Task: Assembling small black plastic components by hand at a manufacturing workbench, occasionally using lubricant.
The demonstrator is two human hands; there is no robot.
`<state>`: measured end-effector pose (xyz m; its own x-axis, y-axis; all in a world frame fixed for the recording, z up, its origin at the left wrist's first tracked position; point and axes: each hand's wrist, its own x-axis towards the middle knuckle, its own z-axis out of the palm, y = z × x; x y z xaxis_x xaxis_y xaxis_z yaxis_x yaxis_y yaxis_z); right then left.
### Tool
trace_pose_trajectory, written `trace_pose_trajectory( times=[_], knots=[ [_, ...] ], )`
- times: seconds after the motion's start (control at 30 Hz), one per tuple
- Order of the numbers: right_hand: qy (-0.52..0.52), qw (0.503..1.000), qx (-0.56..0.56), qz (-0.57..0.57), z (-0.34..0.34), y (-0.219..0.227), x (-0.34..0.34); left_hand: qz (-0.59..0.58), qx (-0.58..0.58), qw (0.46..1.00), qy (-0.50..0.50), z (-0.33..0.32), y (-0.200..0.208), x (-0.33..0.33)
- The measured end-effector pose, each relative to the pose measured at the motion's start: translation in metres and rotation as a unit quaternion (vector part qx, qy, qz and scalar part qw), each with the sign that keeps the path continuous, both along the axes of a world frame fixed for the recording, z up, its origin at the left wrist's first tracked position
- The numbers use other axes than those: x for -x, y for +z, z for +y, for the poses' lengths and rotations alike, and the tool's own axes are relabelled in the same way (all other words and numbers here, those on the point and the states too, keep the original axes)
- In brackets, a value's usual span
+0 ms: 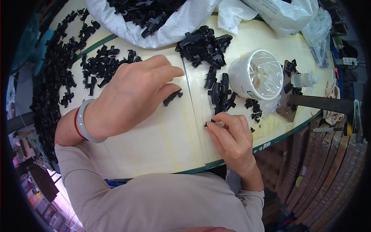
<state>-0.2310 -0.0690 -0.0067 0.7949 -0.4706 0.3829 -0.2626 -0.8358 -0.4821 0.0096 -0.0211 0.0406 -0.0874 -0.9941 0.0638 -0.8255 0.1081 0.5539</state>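
Observation:
My left hand [133, 92] is over the middle of the table, with its thumb and forefinger pointing right. A curved black plastic part [172, 97] shows at its thumb tip; the other fingers and part of the grip are hidden beneath the hand. Nearer the table's front edge, my right hand [234, 139] pinches a tiny black plastic piece [206, 124] between thumb and fingertips. Just beyond those fingertips, several longer black plastic parts [221, 92] lie in a loose column. A small heap of tiny black pieces [254, 109] sits right of them.
A white bucket lined with clear film [241, 79] stands at the right, near a small bottle [305, 80]. Black parts are heaped beyond [205, 45] and spread along the left [50, 89]. A white woven sack [104, 23] holds more. A dark metal bar [322, 103] crosses the right edge.

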Motion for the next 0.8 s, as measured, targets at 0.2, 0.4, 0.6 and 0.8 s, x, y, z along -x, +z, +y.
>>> trace_pose_trajectory(
  times=[0.2, 0.4, 0.6, 0.8],
  knots=[
    [-0.012, 0.997, -0.031, -0.076, 0.006, 0.006, 0.004, 0.029, 0.105, 0.993, -0.043, -0.033, -0.020, 0.020],
    [-0.106, 0.954, -0.206, -0.190, -0.001, 0.017, 0.026, -0.092, 0.128, 0.970, -0.183, -0.049, -0.027, 0.016],
    [-0.198, 0.921, -0.233, -0.241, -0.027, 0.040, 0.031, -0.067, 0.127, 0.973, -0.178, -0.041, -0.031, 0.015],
    [-0.160, 0.978, 0.028, -0.133, -0.062, 0.051, 0.017, -0.002, 0.141, 0.976, -0.165, -0.036, -0.034, 0.018]
  ],
)
